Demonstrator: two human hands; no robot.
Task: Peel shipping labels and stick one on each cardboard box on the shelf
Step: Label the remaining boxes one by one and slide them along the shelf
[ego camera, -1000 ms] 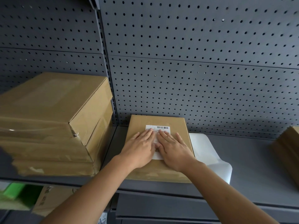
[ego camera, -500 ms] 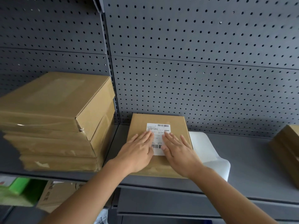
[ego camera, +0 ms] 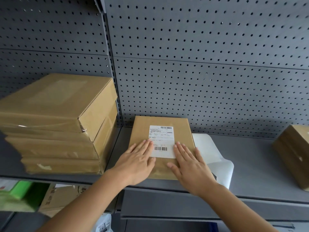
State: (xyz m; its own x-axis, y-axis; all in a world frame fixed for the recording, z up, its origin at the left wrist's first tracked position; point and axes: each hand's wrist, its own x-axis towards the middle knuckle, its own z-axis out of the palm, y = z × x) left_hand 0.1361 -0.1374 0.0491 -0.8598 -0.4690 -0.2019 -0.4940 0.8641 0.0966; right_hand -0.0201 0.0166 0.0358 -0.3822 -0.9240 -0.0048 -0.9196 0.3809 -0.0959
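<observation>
A flat cardboard box point(ego camera: 142, 129) lies on the grey shelf point(ego camera: 250, 164) against the pegboard. A white shipping label point(ego camera: 161, 139) with two barcodes is stuck on its top. My left hand point(ego camera: 135, 162) lies flat with straight fingers on the box at the label's left edge. My right hand point(ego camera: 189, 162) lies flat on the box at the label's right edge. Both palms press down; neither holds anything.
A stack of several taped cardboard boxes point(ego camera: 55, 124) stands at the left. Another box point(ego camera: 294, 154) sits at the right edge. White backing paper point(ego camera: 215, 158) lies beside the labelled box. A lower shelf holds a green item point(ego camera: 18, 195) and a printed carton point(ego camera: 63, 198).
Both hands have slid apart and toward me across the label, uncovering its middle and lower barcode. The view has shifted slightly.
</observation>
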